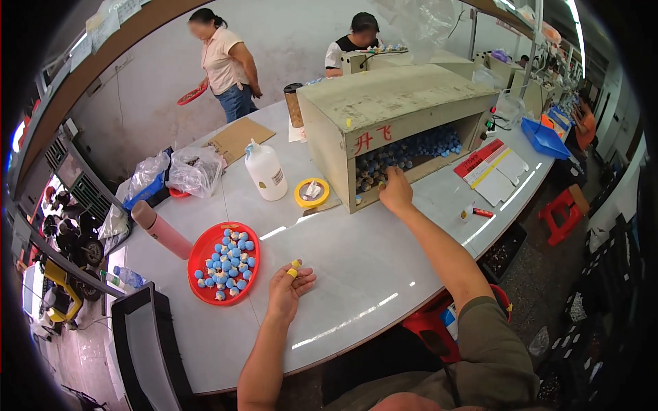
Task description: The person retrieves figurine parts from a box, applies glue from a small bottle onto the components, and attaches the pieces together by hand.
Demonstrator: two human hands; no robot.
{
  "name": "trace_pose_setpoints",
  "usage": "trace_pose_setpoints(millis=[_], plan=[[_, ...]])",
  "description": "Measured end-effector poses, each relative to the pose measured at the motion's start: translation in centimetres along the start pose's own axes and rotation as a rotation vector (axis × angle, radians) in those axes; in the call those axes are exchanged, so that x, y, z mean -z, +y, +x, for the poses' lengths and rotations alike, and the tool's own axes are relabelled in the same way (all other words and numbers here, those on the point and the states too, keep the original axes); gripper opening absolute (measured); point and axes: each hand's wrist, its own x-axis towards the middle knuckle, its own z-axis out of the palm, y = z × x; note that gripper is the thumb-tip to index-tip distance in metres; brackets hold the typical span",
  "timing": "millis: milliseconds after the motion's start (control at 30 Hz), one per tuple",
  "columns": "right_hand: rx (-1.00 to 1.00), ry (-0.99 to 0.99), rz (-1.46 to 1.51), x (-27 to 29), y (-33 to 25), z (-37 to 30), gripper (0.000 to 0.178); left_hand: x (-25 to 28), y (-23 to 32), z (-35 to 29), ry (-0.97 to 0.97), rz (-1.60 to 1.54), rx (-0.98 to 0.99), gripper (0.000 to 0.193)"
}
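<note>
My left hand (291, 288) hovers over the grey tabletop, right of a round red tray (198, 285) that carries many small blue balls (229, 263) with cream parts. Yellow wraps show around its fingertips. Its thumb and forefinger are pinched together, the other fingers loosely curled; what lies between them is too small to name. My right hand (395, 190) reaches to the front opening of a cream metal box (322, 147), its fingers closed at the lower lip near many blue pieces (411, 154). Whatever those fingers hold is hidden.
Behind the tray stand a pink flask (161, 229) and a white bottle (264, 171), with a yellow tape roll (312, 193) nearby. A black bin (147, 342) is at left. Right of the box lie a red-and-white card (490, 171) and blue tray (545, 139). Other people are beyond the table.
</note>
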Motion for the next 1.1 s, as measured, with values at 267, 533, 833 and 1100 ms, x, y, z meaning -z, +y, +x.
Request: trace_pose_setpoints(millis=[267, 533, 833, 1100], plan=[[0.030, -0.099, -0.306, -1.0, 0.7, 1.6, 0.034, -0.3, 0.1, -0.4, -0.010, 0.076, -0.004, 0.032], [-0.472, -0.511, 0.923, -0.3, -2.7, -7.4, 0.020, -0.7, -1.8, -0.2, 0.102, 0.455, -0.330, 0.037], [-0.683, -0.990, 1.288, -2.1, -11.2, -19.4, 0.020, -1.2, -2.1, -0.7, 0.107, 0.887, -0.743, 0.041], [-0.362, -0.642, 1.012, 2.4, -8.4, -19.2, 0.027, -1.3, -2.0, -0.7, 0.101, 0.547, -0.420, 0.030]])
